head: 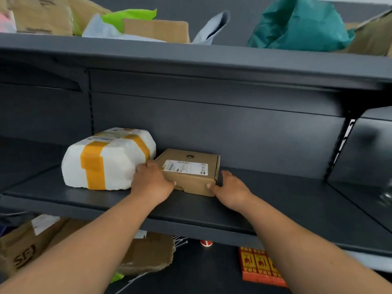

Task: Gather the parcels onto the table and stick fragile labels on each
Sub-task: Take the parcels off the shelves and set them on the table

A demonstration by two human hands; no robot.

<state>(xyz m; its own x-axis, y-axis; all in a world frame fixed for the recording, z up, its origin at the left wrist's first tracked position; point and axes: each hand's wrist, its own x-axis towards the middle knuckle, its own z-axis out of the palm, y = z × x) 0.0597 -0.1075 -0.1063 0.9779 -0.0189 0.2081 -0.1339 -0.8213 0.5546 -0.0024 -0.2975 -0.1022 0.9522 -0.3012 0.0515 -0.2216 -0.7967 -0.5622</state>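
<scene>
This looks like a parcel storeroom or mailroom: dark grey metal shelving (275,200) with slotted uprights (91,111) carries a white foam parcel (110,160) banded in orange tape, a small cardboard box (191,172) bearing a printed shipping label, crumpled mailer bags (301,26) on the shelf above and an SF-marked carton (23,251) below.

Soft even light, dim under upper shelf (191,58), edges blurry & warped

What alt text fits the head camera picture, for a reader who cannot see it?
A person's left hand and right hand grip a small brown cardboard box by its sides on a dark shelf. A white parcel bound with orange tape stands close on its left.
</scene>
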